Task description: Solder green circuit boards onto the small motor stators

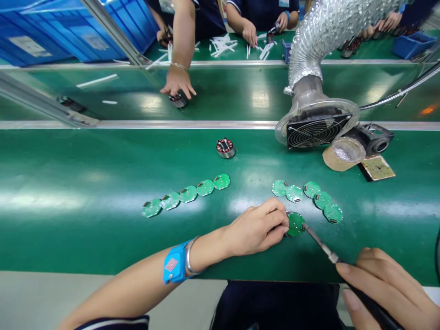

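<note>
My left hand [256, 229] is closed in a pinch on the left edge of a round green circuit board [296, 223] that lies on the green bench mat [103, 183]. My right hand [388, 286] grips a soldering iron [321, 246], its tip touching the right edge of that board. A curved row of several round green boards [311, 196] lies just beyond it. Another row of several boards [187, 194] lies to the left. A small wound motor stator [225, 147] stands farther back, apart from both hands.
A fume-extraction fan [314, 130] on a silver flexible duct [323, 32] stands at back right, beside a solder spool [343, 153], an iron stand [373, 137] and a sponge pad [378, 167]. Across the conveyor, another person's hand [178, 82] rests on a stator. Blue crates [68, 27] stand at back left.
</note>
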### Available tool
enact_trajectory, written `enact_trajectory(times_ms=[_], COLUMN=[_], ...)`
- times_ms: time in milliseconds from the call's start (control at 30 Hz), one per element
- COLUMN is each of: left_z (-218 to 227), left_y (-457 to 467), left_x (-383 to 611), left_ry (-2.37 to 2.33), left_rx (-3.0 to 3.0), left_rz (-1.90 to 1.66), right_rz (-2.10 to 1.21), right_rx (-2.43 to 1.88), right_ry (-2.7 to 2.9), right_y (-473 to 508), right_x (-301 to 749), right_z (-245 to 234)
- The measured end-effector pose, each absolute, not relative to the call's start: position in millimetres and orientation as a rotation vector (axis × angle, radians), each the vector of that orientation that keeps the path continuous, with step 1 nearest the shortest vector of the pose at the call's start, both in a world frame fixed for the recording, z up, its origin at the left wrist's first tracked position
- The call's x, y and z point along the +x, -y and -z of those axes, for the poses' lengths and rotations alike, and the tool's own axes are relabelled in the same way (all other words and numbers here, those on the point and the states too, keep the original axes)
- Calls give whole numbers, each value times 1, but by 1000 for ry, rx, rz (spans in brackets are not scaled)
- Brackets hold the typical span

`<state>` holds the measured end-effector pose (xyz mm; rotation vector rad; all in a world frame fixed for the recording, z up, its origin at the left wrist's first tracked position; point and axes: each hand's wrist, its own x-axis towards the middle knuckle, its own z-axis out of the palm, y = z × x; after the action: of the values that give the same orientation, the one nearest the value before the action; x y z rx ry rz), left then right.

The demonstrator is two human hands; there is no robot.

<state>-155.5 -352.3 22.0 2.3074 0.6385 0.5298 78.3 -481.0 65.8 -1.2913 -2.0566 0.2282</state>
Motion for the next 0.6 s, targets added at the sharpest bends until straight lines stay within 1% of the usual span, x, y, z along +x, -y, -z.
enact_trajectory(times_ms=[167,367,467,600], left_z=[-23,-23,-24,-29], left_y=[352,353,353,355], left_x=[-156,-156,-160,-175], left_ry=[-640,-637,-655,-747], left_rx=[2313,2281,2145,2026], left_rz=[-512,-525,-505,-306], right_rz=[-191,-493,-475,-409], right_rx=[-1274,-1178,-1169,-1161], right_ry=[1917,2079,2061,2064], right_y=[452,422,421,422], right_x=[75,58,55,54], right_z=[-51,-35,-31,-26])
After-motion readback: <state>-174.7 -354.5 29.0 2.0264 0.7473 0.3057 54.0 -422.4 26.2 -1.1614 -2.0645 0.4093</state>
